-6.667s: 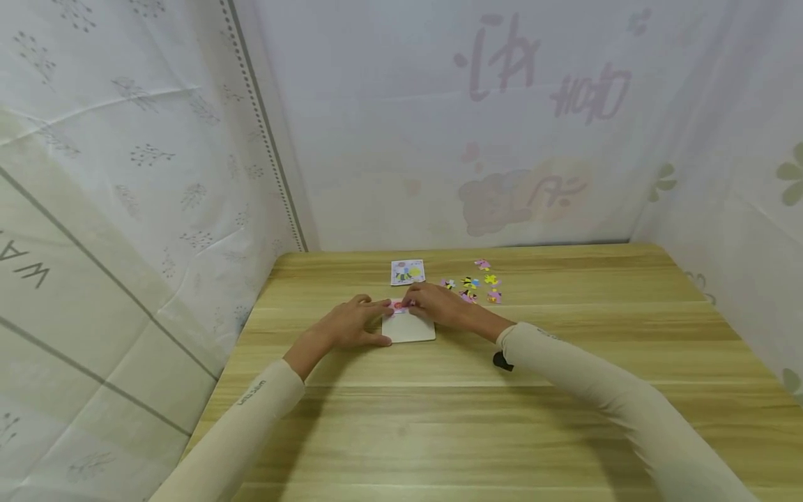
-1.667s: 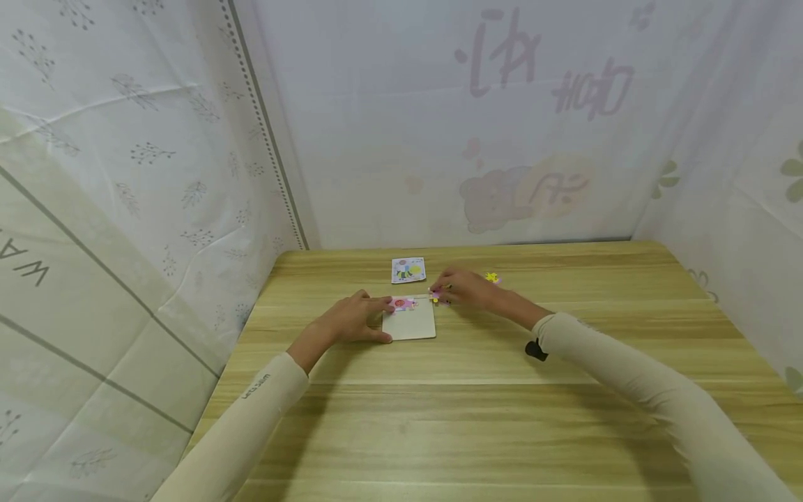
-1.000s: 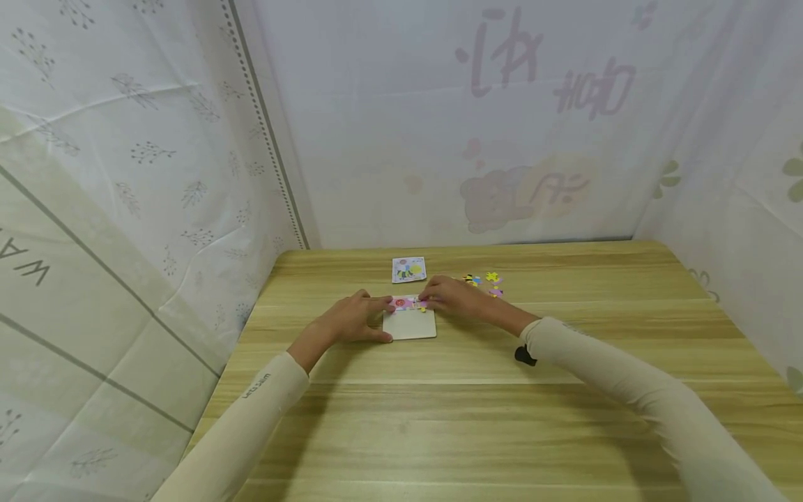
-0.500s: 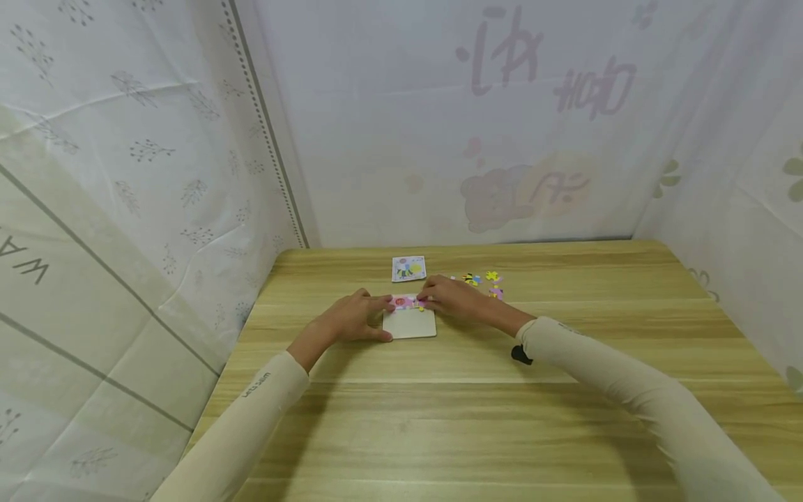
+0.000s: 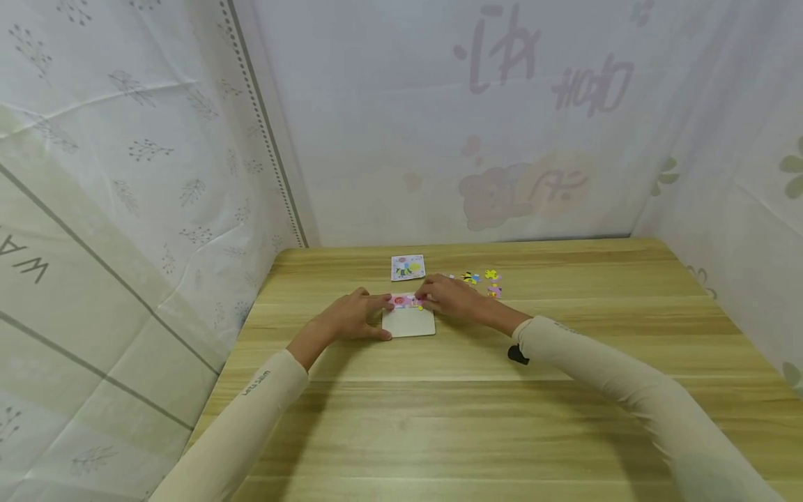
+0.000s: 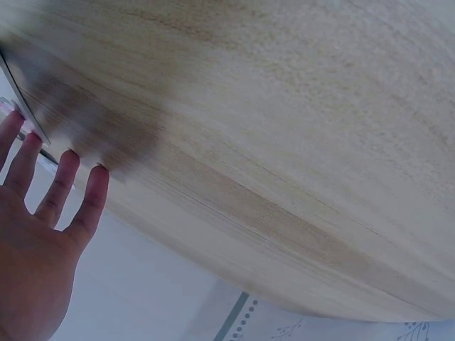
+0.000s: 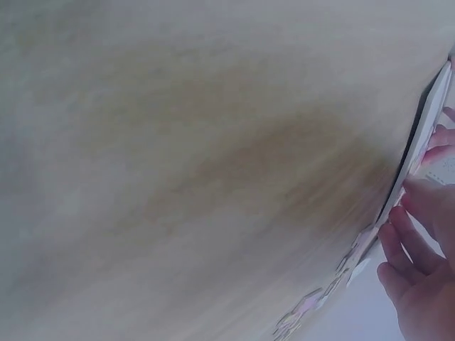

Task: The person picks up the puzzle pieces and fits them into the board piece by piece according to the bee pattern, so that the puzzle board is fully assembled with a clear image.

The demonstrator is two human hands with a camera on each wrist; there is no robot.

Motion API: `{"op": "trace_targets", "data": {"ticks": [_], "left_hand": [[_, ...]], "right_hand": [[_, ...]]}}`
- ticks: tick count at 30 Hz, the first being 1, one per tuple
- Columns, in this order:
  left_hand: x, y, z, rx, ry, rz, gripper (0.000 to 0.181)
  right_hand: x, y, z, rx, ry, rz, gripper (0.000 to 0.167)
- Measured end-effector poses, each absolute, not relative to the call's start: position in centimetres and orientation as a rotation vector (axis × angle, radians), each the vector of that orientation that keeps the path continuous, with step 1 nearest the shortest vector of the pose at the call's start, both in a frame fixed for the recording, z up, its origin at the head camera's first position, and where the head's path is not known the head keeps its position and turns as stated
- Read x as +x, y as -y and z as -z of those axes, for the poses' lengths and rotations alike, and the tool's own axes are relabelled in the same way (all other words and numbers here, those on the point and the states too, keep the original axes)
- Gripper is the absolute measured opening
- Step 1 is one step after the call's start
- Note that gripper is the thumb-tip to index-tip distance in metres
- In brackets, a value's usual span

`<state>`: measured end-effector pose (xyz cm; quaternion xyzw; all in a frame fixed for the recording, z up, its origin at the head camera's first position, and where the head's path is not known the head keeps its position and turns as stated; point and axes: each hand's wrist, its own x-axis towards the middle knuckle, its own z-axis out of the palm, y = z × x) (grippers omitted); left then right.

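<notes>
Fingers (image 6: 91, 199) of left hand (image 5: 348, 317) straight on board (image 5: 408, 323) | right hand (image 5: 453, 296) apparently pinching piece (image 5: 419, 307) | likely light, stiff, bendable if forced; hold by edges

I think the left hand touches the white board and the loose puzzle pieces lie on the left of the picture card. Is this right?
Not quite: the head view shows the loose puzzle pieces to the right of the picture card. The rest holds.

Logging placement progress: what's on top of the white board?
Pink puzzle pieces along the far edge, plain white surface nearer. Left hand and right hand cover the row's ends, hiding what's beneath.
</notes>
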<state>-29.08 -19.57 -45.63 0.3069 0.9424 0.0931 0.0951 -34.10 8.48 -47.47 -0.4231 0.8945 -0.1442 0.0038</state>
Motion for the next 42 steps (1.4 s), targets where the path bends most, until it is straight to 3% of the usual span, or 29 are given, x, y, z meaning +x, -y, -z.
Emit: {"op": "trace_targets", "data": {"ticks": [11,27,34,42], "left_hand": [[-29.3,19.7,45.6,0.899,-2.8,-0.259,0.088],[-28.8,19.8,45.3,0.911,-2.805,-0.262,0.085],[-28.9,19.7,45.5,0.921,-2.807,-0.282,0.078],[-28.9,19.7,45.7,0.902,-2.812,-0.278,0.084]], "right_hand": [[-34.9,-10.2,46.8,-1.272,-2.829,0.558,0.026],[-37.3,-13.5,46.9,-1.07,-2.866,0.51,0.028],[-37.6,-13.6,46.8,-1.02,-2.86,0.511,0.028],[-37.9,-13.2,47.0,-1.051,-2.871,0.488,0.027]]}}
